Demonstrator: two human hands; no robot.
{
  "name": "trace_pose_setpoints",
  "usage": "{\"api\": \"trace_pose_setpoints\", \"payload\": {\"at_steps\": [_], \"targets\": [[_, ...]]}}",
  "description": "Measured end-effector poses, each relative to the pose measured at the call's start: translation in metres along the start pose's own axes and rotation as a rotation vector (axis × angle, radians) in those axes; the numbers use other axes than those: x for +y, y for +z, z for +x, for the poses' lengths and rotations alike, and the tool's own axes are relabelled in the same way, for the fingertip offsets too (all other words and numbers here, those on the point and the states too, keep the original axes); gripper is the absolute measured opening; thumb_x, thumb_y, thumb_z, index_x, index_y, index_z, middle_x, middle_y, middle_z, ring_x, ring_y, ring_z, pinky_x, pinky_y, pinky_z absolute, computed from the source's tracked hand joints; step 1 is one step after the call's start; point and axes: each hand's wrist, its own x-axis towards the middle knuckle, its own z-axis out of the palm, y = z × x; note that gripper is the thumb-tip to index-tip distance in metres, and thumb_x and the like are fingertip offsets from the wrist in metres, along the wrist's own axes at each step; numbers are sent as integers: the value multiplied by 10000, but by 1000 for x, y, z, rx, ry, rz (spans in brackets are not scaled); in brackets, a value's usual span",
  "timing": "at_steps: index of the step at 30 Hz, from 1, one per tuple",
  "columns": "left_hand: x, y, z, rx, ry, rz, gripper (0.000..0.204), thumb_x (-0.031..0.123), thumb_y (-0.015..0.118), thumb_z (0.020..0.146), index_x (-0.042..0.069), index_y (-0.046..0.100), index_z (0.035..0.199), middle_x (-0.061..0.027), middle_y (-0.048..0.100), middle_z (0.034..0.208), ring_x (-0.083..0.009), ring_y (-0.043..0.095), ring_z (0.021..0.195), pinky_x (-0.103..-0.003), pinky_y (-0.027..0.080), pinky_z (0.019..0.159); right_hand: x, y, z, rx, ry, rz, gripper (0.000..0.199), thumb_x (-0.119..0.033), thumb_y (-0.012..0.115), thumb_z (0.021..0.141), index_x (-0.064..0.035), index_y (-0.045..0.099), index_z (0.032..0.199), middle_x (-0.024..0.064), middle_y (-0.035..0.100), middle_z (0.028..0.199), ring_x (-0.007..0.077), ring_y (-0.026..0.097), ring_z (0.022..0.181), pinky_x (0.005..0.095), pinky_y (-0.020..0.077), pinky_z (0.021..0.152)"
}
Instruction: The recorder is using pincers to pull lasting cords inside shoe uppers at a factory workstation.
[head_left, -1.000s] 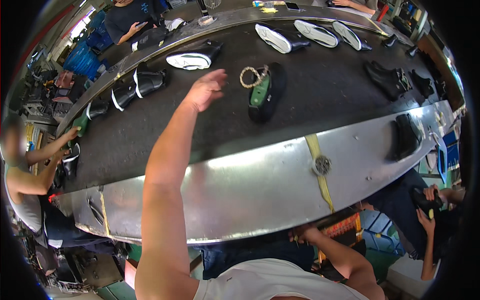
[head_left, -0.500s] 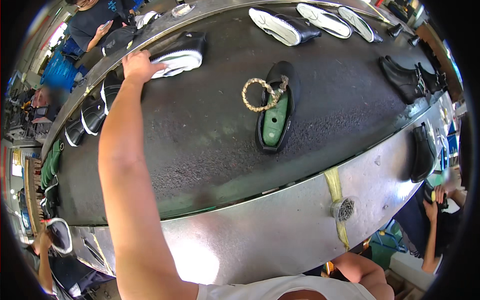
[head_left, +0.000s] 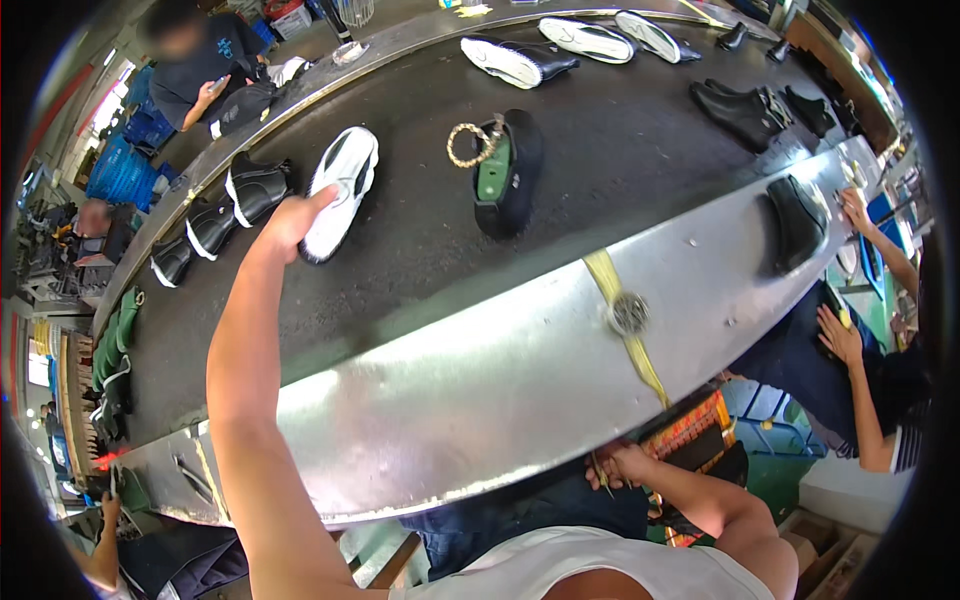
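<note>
My left hand [head_left: 295, 222] reaches over the dark bench and grips one end of a shoe [head_left: 345, 190] by its edge, thumb laid on top. The shoe's white underside faces up, edged with a stitched-looking rim. My right hand [head_left: 628, 462] is low at my lap, closed around a thin, pointed metal tool [head_left: 604, 474] whose kind I cannot make out. In the middle of the bench lies a black shoe [head_left: 518, 175] with a green last inside, and a braided loop [head_left: 463, 146] is attached to the last.
Black shoes with white edges [head_left: 258, 185] line up left of my hand. White-bottomed shoes [head_left: 500, 62] lie at the far side, black boots [head_left: 738, 113] at the right. The metal ledge [head_left: 450, 400] holds a round dish of nails [head_left: 629, 313] and a black shoe [head_left: 797, 225]. Co-workers' hands [head_left: 838, 335] are at right.
My left hand has drawn the shoe nearer and turned it, so its white underside now faces up. My right hand and its tool have come into view. The whole view has shifted.
</note>
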Motion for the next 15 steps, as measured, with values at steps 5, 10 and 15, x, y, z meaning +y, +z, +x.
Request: {"api": "trace_pose_setpoints", "payload": {"at_steps": [5,10,15], "targets": [[-114,21,-217,23,202,-823,601,347,641,981,-38,471,1411,-147,635,1275,-254,647,1137,-421,540,969,54,-5,-17,-98,-79,-32,647,-575,283,1057,-1,565,1154,159,703,948,248,729,779,263,412,417],[-196,129,-436,124,427,-844,968,352,862,769,12,324,1498,-116,503,1416,-299,525,1292,-483,392,1127,97,4,-34,-113,-197,-99,657,-583,261,1058,-9,570,1140,137,704,923,226,730,771,260,419,431],[-233,272,-539,-67,251,-715,982,374,799,833,-4,235,1541,-135,435,1473,-255,450,1355,-406,379,1114,111,17,-48,56,-306,-99,655,-588,265,1054,-14,575,1108,119,697,894,204,712,722,258,421,441]]}}
